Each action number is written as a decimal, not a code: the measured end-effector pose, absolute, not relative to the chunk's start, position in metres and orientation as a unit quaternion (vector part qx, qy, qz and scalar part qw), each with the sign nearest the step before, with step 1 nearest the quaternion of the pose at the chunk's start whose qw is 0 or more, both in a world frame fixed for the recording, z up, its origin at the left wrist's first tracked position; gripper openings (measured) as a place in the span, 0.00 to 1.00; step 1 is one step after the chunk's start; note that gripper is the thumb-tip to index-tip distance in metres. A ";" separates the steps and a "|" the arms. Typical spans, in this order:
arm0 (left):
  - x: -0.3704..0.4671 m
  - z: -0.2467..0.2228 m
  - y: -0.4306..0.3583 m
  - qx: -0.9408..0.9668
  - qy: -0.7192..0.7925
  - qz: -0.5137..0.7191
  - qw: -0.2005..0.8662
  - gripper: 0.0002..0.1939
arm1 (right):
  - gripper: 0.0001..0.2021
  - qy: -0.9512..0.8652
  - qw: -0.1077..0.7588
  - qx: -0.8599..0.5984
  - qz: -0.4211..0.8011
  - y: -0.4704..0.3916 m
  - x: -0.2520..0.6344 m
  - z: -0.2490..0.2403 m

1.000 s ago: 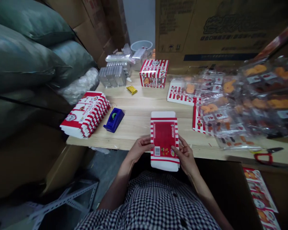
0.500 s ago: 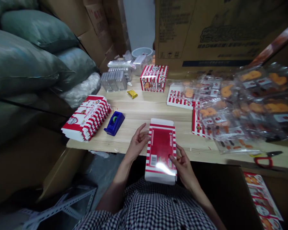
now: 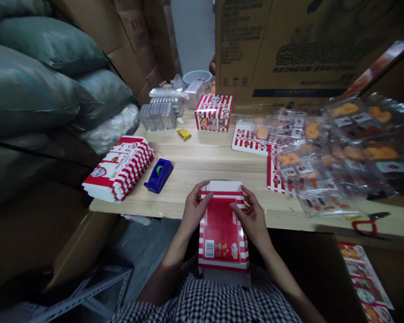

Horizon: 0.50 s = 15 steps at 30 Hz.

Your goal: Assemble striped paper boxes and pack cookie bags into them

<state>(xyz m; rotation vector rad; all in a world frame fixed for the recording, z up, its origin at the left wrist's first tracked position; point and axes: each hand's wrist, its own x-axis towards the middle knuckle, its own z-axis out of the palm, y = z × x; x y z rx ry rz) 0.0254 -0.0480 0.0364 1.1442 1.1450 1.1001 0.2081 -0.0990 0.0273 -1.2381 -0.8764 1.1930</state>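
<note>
A red and white striped carton (image 3: 222,229) lies between my hands at the table's front edge, its white flap pointing away from me and its lower end near my shirt. My left hand (image 3: 194,208) grips its upper left edge, thumb on the printed face. On the upper right edge my right hand (image 3: 253,219) holds it, thumb also on top. To the left are a blue tape dispenser (image 3: 159,176) and a stack of flat striped cartons (image 3: 118,168). An assembled striped box (image 3: 214,113) stands farther back, beside a small yellow packet (image 3: 184,134).
Clear bags of orange pieces (image 3: 309,166) cover the table's right side, with scissors (image 3: 365,226) near its edge. Clear plastic trays (image 3: 158,115) and a bowl (image 3: 197,77) stand at the back. A large cardboard box (image 3: 272,54) rises behind; sacks (image 3: 30,85) are piled left.
My left hand has closed onto the carton's upper left edge. My right hand has moved up along the right side, and the carton sits slightly lower and more upright in view.
</note>
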 end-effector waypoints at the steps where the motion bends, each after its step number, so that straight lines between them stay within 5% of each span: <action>1: 0.026 0.041 -0.050 0.489 0.472 0.469 0.564 0.27 | 0.34 -0.367 0.579 -0.526 0.504 -0.095 0.206 0.028; 6: 0.014 0.052 -0.054 0.438 0.386 0.470 0.662 0.33 | 0.28 -0.335 0.610 -0.479 0.535 -0.090 0.207 0.036; 15: 0.000 0.035 -0.053 0.425 0.433 0.480 0.633 0.20 | 0.18 -0.385 0.542 -0.482 0.570 -0.101 0.225 0.036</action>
